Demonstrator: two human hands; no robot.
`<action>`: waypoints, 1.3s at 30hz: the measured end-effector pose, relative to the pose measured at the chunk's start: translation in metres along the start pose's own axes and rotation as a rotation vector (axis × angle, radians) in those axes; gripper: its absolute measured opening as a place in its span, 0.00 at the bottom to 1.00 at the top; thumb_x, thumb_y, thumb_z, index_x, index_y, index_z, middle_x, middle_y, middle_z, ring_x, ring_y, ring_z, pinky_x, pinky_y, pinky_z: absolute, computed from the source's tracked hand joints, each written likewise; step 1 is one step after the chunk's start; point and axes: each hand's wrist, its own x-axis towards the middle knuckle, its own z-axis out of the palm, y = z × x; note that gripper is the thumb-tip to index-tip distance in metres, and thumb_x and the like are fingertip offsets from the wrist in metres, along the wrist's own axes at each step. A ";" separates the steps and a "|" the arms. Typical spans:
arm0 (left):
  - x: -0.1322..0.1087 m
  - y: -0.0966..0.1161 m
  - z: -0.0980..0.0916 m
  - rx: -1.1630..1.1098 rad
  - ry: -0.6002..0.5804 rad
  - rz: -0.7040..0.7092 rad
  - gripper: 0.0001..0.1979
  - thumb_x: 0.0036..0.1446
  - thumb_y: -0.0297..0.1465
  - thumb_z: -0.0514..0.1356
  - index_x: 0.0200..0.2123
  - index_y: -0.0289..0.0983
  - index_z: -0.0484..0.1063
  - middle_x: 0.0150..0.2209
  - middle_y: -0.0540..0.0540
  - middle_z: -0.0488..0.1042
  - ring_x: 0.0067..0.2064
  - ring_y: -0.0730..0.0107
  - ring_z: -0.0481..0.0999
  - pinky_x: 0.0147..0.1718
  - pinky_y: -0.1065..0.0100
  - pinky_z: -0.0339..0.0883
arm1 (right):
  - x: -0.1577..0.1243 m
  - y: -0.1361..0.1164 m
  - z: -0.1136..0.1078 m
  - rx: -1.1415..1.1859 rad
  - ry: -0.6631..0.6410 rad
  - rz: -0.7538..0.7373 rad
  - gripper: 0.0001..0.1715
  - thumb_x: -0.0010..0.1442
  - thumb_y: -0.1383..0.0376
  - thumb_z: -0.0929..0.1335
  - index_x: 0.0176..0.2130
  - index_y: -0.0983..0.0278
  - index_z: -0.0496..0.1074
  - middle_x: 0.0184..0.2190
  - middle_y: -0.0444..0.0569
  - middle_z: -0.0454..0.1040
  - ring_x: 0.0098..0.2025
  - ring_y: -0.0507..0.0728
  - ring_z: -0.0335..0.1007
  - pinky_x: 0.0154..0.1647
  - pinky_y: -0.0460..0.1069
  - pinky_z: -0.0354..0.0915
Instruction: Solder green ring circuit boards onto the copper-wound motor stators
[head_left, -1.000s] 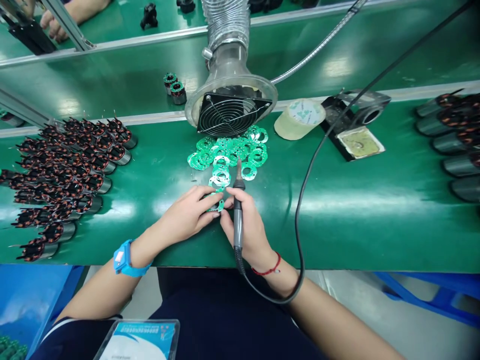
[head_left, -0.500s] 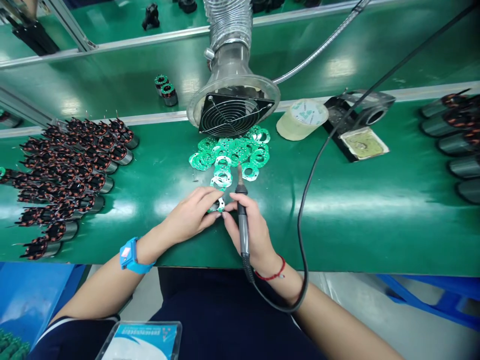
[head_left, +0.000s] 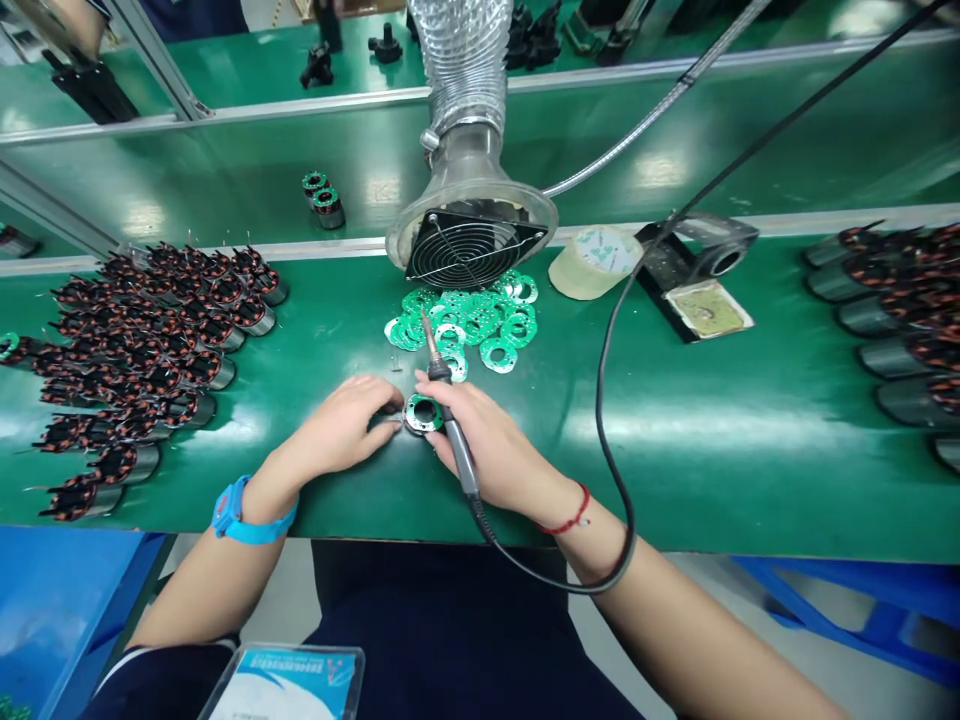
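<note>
Bench: green mat (head_left: 712,420) filled my feed, with a fume extractor fan (head_left: 469,250) at its far edge and wound coils (head_left: 150,340) massed to the left.
Left hand (head_left: 341,430): lay palm down with its fingers curled narrow, the tips pinching the left rim of the green ring board (head_left: 424,413).
Right hand (head_left: 495,450): rested on its side just right of the board, fingers wrapped round the soldering iron (head_left: 450,420).
Soldering iron: I saw it tilted, tip aimed away and leftward toward the pile of loose rings (head_left: 480,320).
Green ring board: sat between both hands, near the pile.
</note>
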 end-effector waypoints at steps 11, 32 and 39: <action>0.014 0.006 0.015 -0.944 0.202 -0.351 0.08 0.51 0.33 0.62 0.29 0.34 0.68 0.26 0.52 0.69 0.27 0.77 0.66 0.29 0.72 0.61 | 0.003 0.002 0.015 -0.056 0.156 -0.101 0.32 0.62 0.67 0.67 0.62 0.59 0.54 0.59 0.58 0.69 0.52 0.63 0.69 0.47 0.60 0.69; 0.014 0.003 0.016 -0.460 0.234 -0.427 0.09 0.62 0.32 0.53 0.29 0.38 0.61 0.25 0.54 0.63 0.28 0.73 0.62 0.28 0.69 0.55 | -0.027 0.010 0.017 0.267 0.489 0.223 0.16 0.65 0.60 0.65 0.51 0.59 0.70 0.36 0.49 0.79 0.31 0.58 0.78 0.34 0.55 0.74; 0.015 0.002 0.013 -0.460 0.190 -0.459 0.08 0.60 0.32 0.54 0.29 0.37 0.62 0.24 0.54 0.64 0.26 0.73 0.62 0.26 0.69 0.52 | -0.028 0.011 0.016 0.291 0.537 0.138 0.10 0.62 0.61 0.66 0.43 0.58 0.74 0.31 0.46 0.75 0.25 0.54 0.72 0.27 0.52 0.71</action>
